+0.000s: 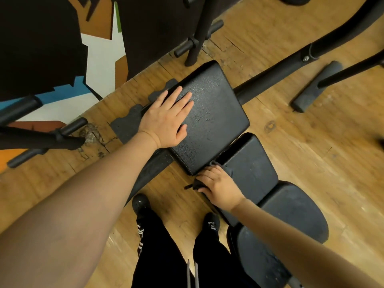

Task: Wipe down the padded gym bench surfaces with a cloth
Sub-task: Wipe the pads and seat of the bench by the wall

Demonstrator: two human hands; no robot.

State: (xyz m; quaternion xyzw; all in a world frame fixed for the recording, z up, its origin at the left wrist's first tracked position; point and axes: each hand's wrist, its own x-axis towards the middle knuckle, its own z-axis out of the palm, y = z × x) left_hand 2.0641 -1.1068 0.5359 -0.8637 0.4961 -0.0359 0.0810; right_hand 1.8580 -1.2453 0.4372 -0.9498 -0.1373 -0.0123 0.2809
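floorboards (291,142) of worn wood fill most of the view, with a painted wall panel (99,65) in white, blue, brown and black at the upper left. black bench frame tubing (276,75) runs diagonally from the middle towards the upper right, and rack posts with short pegs (197,40) stand on the floor beyond it. a second rack arm (39,138) crosses at the left edge.

the padded gym bench lies along the same diagonal in three sections. the upper pad (216,113), black and pebbled, sits at centre frame. just below it and to the right comes the middle pad (251,169), then the seat pad (291,215) at the lower right, both looking dull and dusty.

the person's dark trousers (166,252) and black shoes (141,203) show at the bottom centre, standing beside the bench.

the left hand (166,119) lies flat on the upper pad's left side, palm down, fingers straight and slightly spread, thumb out to the right. the right hand (218,186) is at the near corner where the upper and middle pads meet, fingers curled and pinching a dark grey cloth (227,170). the cloth is bunched under and around the fingers, touching the upper pad's lower edge, with a loose end (191,186) hanging out on the left side of the hand.
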